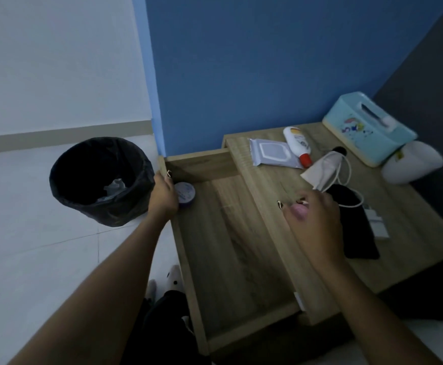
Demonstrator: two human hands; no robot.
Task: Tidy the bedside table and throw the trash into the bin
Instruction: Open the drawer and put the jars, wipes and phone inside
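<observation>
Bedside table (412, 214): drawer (230, 233) pulled open toward bin (99, 180). Left hand (163, 194) holds round blue tin (186, 194) at drawer's far left corner. Right hand (313, 214) over tabletop front, pinching small pink item (299, 210). Just beyond: black pouch (352, 222), white cable (348, 169), face mask (323, 168), wipes pack (274, 152), lotion bottle (298, 144), tissue box (370, 127). Bin on floor left, crumpled trash inside.

One bin (102, 180) stands on the floor, lined with one black bag. One bedside table (412, 222) has one drawer (230, 246) pulled out, with one round tin (186, 194) in it. On the tabletop lie one wipes pack (274, 153), one white tube (298, 144), one tissue box (367, 126), one white cloth pouch (323, 171), one black case (354, 225), one white cable (348, 167), one white rounded object (412, 162), and what may be one charger plug (377, 222). Two hands are in view: left hand (163, 194), right hand (315, 219).
</observation>
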